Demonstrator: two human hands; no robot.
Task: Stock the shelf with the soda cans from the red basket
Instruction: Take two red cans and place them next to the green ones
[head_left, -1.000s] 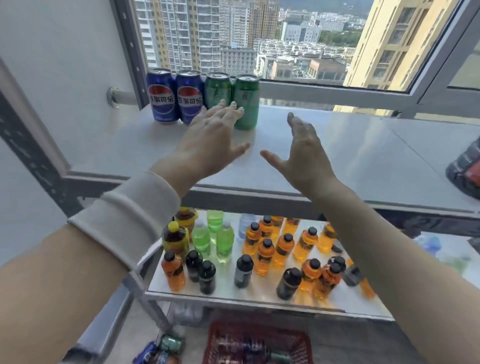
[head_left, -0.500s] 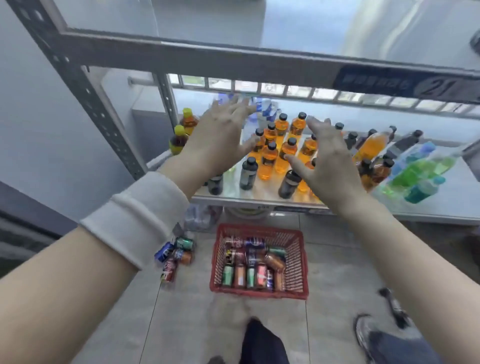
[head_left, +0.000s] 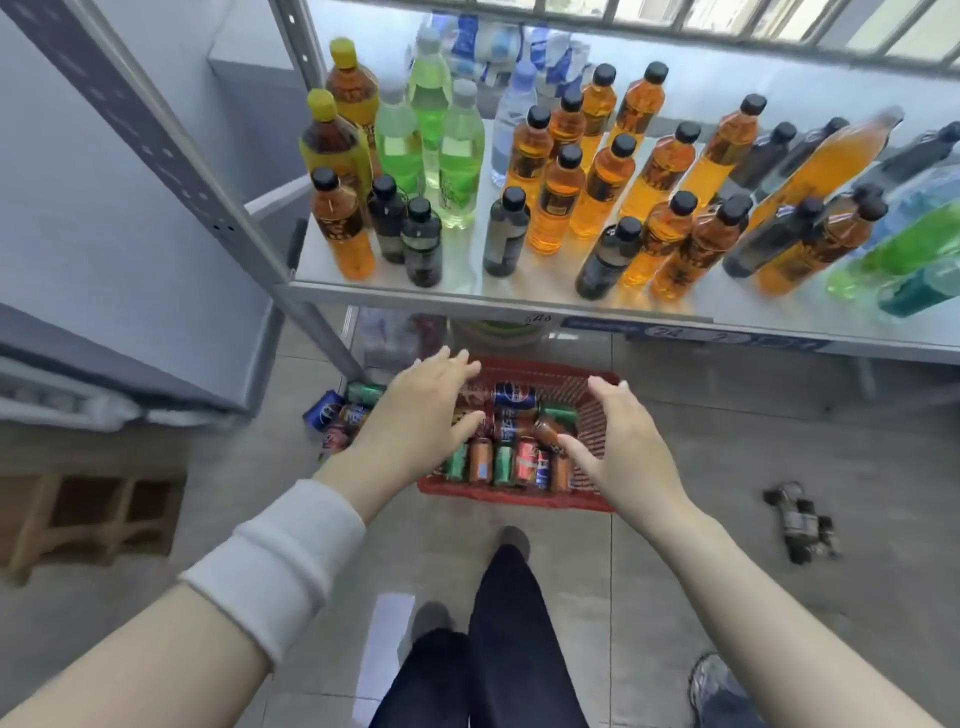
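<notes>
A red basket (head_left: 592, 431) stands on the floor below the shelf, filled with several soda cans (head_left: 511, 447) in blue, green, orange and red, some lying, some upright. My left hand (head_left: 421, 410) hovers over the basket's left side with fingers straight and spread, holding nothing. Over the right side, my right hand (head_left: 621, 447) is likewise spread and empty. The metal shelf (head_left: 467, 296) above the basket carries drink bottles; the top shelf with the placed cans is out of view.
Several loose cans (head_left: 340, 413) lie on the floor left of the basket. Orange, green and dark bottles (head_left: 602, 176) crowd the shelf. A wooden stool (head_left: 88, 512) stands at left, a small object (head_left: 800, 522) lies at right, my legs (head_left: 498, 634) below.
My view has dropped from the top shelf with its cans down to the floor. Both empty hands have come down from the top shelf to just above the basket.
</notes>
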